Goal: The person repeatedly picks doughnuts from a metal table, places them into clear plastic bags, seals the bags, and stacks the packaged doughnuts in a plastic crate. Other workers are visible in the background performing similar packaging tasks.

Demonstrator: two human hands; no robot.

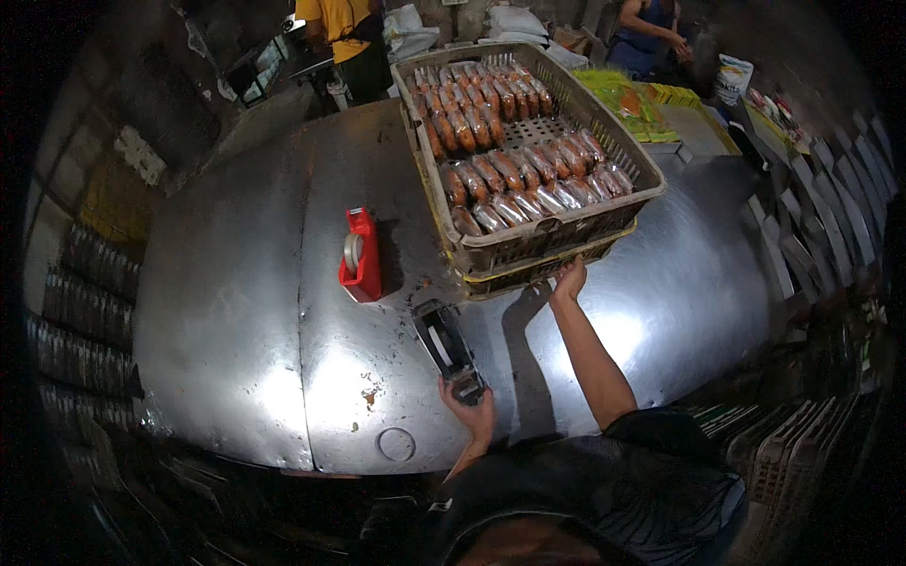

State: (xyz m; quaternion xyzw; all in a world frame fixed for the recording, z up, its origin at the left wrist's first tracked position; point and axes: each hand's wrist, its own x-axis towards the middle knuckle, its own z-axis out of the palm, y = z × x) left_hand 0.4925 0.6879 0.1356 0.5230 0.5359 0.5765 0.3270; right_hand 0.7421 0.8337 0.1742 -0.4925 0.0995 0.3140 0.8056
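My left hand (469, 412) is closed round the near end of a black tape dispenser (440, 337) with a pale roll in it, low over the metal table. A red tape dispenser (362, 264) stands to the left. My right hand (570, 279) reaches up to the near side of two stacked plastic crates, its fingers closed at the lower crate (510, 280) and partly hidden by it. The upper crate (547, 229) holds rows of brown baked goods (505, 170) in clear wrap, with a stretch of its slotted floor showing.
The metal table (226, 311) has a seam and a few stains. Green-yellow packaging (618, 99) and a shallow box (696, 130) sit at the far right. Two people work beyond the table, near white sacks (408, 33). Stacked trays (816, 208) line the right side.
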